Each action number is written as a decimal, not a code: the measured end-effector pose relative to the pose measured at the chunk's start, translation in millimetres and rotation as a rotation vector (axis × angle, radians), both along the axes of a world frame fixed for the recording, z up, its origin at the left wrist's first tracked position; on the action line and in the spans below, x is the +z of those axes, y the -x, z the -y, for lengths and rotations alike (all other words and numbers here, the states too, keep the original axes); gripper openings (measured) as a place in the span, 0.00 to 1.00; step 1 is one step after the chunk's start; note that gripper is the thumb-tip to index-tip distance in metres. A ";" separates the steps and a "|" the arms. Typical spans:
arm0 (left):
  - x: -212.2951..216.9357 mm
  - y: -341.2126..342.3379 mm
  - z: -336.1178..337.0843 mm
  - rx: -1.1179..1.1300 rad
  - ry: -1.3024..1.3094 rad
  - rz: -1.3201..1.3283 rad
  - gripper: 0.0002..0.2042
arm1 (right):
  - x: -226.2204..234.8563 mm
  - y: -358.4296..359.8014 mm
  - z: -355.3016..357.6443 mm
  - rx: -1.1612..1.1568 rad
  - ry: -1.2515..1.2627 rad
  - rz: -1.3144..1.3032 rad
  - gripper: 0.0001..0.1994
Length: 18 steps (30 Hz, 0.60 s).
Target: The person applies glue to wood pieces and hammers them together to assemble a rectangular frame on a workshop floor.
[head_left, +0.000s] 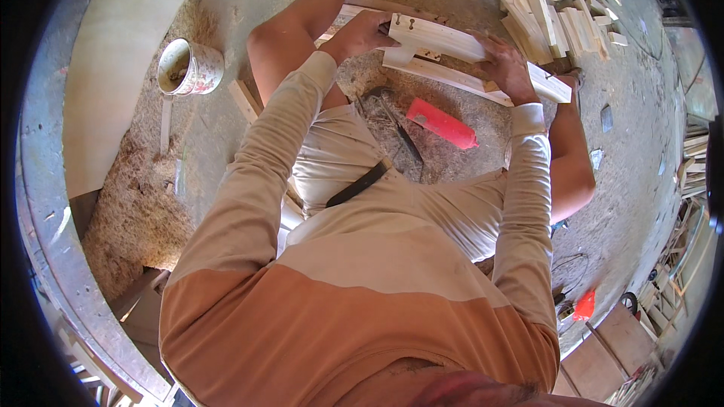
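A pale wooden frame [434, 35] of joined planks lies across in front of me, between my lower legs. Two nails stick out near the left end of its upper plank. My left hand [363, 35] grips that left end, its fingertips partly hidden behind the wood. Further right, my right hand [504, 68] is wrapped over the upper plank. Below the frame, a red plastic bottle [443, 122] lies on its side on the dusty floor. Beside it rests a hammer-like tool [403, 136] with a dark handle, its head partly lost among the shavings.
Wooden blocks [554, 19] are piled at the far right. A stained white bucket [190, 68] stands to the left, near wood shavings [139, 207] and a large pale sheet [113, 53]. A red object [584, 304] lies at the lower right, with stacked timber along the right edge.
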<state>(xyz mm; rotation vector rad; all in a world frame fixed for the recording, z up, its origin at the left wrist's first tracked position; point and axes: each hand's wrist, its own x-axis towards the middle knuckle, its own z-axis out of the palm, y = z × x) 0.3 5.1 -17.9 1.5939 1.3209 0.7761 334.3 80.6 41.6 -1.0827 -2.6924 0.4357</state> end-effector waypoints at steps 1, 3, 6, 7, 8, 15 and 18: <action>-1.1 1.0 0.4 0.008 0.013 0.000 0.24 | 4.2 1.9 0.7 -0.006 0.049 0.008 0.38; -2.1 1.5 0.5 0.009 0.008 -0.017 0.24 | 4.3 1.9 0.1 -0.003 0.084 0.008 0.39; -2.3 0.7 -0.9 -0.006 -0.030 -0.020 0.24 | -10.9 -5.5 -5.9 -0.002 -0.005 0.005 0.38; -3.2 0.7 -0.5 -0.004 -0.031 0.010 0.24 | -17.9 -7.1 -6.8 -0.020 -0.062 0.021 0.38; -4.0 0.4 -0.7 -0.003 -0.033 0.041 0.23 | -24.0 -10.4 -7.8 -0.038 -0.120 0.037 0.37; 6.8 -2.3 2.9 0.032 0.054 -0.034 0.21 | 3.9 0.0 1.0 -0.057 0.057 0.088 0.37; 4.4 -1.8 1.0 0.028 0.056 -0.033 0.21 | -7.8 -4.8 -2.7 -0.066 0.016 0.083 0.37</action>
